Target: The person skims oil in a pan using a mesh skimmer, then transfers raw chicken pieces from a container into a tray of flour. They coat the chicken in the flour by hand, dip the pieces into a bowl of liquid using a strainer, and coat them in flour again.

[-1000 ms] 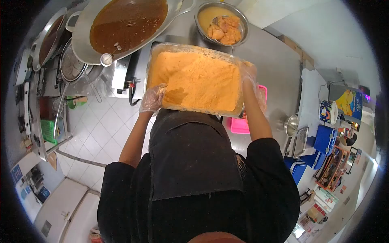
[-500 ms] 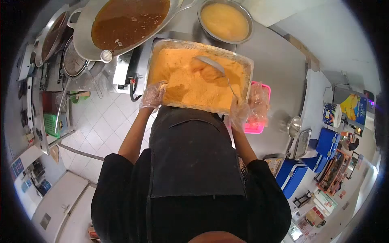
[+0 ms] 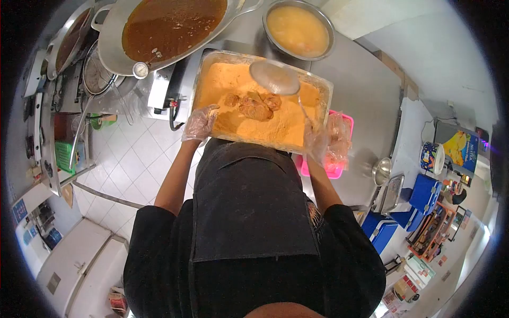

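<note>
A metal tray (image 3: pixel 326 89) of orange-yellow breading flour (image 3: pixel 222 74) lies in front of me, against my apron. Several coated pieces, perhaps chicken (image 3: pixel 255 107), sit in a darker clump mid-tray. My right hand (image 3: pixel 316 143), in a clear plastic glove, grips the handle of a metal skimmer (image 3: pixel 275 78). The skimmer's round head hangs over the tray's far side, slightly blurred, and seems to carry nothing. Also gloved, my left hand (image 3: pixel 200 124) holds the tray's near-left rim, fingers bent over the edge.
Behind the tray are a wide pan (image 3: pixel 108 40) of brown oil with a thermometer (image 3: pixel 140 70) and a steel bowl (image 3: pixel 331 40) of yellowish liquid. Right of the tray stands a pink basket (image 3: pixel 335 172) with plastic-wrapped contents. A strainer (image 3: pixel 91 84) lies at left.
The skimmer, earlier tilted down beside the flour, has risen and turned its round head flat. The coated pieces now show in the middle of the tray. My left hand stays at the rim.
</note>
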`<state>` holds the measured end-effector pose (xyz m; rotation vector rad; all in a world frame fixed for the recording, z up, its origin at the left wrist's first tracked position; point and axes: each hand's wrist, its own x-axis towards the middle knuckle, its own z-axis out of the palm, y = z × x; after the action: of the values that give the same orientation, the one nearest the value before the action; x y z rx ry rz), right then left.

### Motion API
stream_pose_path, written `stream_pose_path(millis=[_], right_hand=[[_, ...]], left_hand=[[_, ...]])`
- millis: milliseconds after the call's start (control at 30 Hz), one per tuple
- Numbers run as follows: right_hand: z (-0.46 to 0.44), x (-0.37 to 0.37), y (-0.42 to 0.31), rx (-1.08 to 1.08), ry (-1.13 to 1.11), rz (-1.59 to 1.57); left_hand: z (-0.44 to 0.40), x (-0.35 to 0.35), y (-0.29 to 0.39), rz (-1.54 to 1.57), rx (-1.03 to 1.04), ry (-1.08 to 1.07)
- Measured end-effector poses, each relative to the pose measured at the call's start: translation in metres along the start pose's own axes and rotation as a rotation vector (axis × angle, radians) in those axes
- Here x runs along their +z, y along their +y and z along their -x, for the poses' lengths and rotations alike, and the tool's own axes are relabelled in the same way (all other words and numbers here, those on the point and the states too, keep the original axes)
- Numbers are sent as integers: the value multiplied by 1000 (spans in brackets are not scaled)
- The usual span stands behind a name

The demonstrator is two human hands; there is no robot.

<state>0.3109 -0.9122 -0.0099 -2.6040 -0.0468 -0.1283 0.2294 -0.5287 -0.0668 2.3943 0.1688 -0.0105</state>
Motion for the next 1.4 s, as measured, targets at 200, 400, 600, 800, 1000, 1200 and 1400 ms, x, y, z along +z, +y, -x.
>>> stream_pose_path(millis=[200, 400, 600, 800, 1000, 1200, 1400], right_hand=[[-137, -30, -13, 57, 51, -87], [-298, -1, 26, -84, 94, 409], [-371, 6, 45, -290, -98, 559], [-388, -13, 62, -263, -311, 697], [-448, 50, 158, -502, -655, 878], [-415, 81, 157, -886, -748, 787], [-351, 97, 87, -90, -649, -4]], left_hand=[[-3, 0, 4, -85, -2, 17], [-3, 9, -5, -128, -57, -8], [-3, 19, -15, -198, -76, -7], [-1, 22, -20, -198, -118, -18], [-2, 14, -10, -182, -113, -6], [-7, -4, 12, -229, -186, -110], [-3, 13, -6, -287, -125, -54]])
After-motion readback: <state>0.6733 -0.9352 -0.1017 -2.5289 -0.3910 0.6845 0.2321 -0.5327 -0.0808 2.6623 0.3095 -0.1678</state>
